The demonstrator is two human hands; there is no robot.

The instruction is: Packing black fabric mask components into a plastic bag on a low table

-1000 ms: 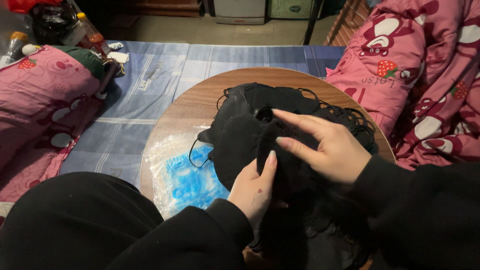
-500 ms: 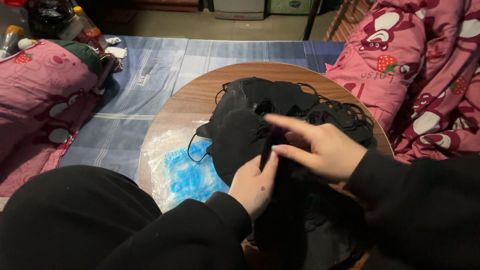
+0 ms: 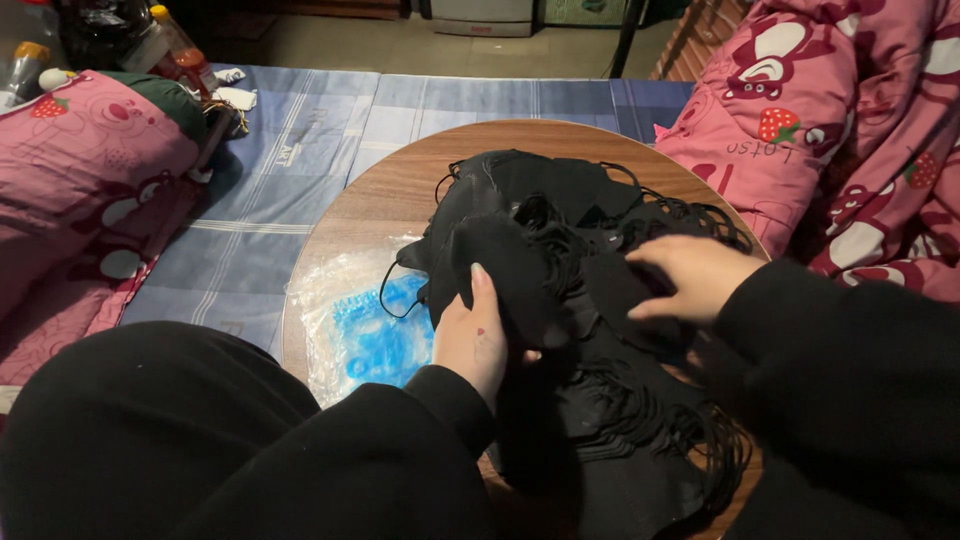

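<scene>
Right now the left hand [image 3: 478, 335] is closed on 1 black face mask [image 3: 500, 275], thumb up along its near face and the other fingers hidden behind the fabric, lifting it a little off the heap. The right hand [image 3: 695, 275] lies palm down and loosely curled on the heap of black masks [image 3: 600, 400], fingertips pressing into the cloth; whether it pinches a piece or only steadies the pile cannot be told, since the fingertips sink into black fabric.

Judging by the grip, the step in hand looks like separating 1 mask from the tangle. The next move would call for drawing it away slowly so its thin ear loop [image 3: 395, 295], which hangs off the left edge, does not drag neighbours along by their tangled loops.

Outward from the hands, the heap covers most of the round wooden table [image 3: 400, 190]. Just left of it, touching its edge, lies a clear plastic bag [image 3: 350, 330] with blue contents. Beyond the table spreads a blue striped sheet [image 3: 300, 150], with pink patterned bedding [image 3: 90, 180] at the left and more at the right.
</scene>
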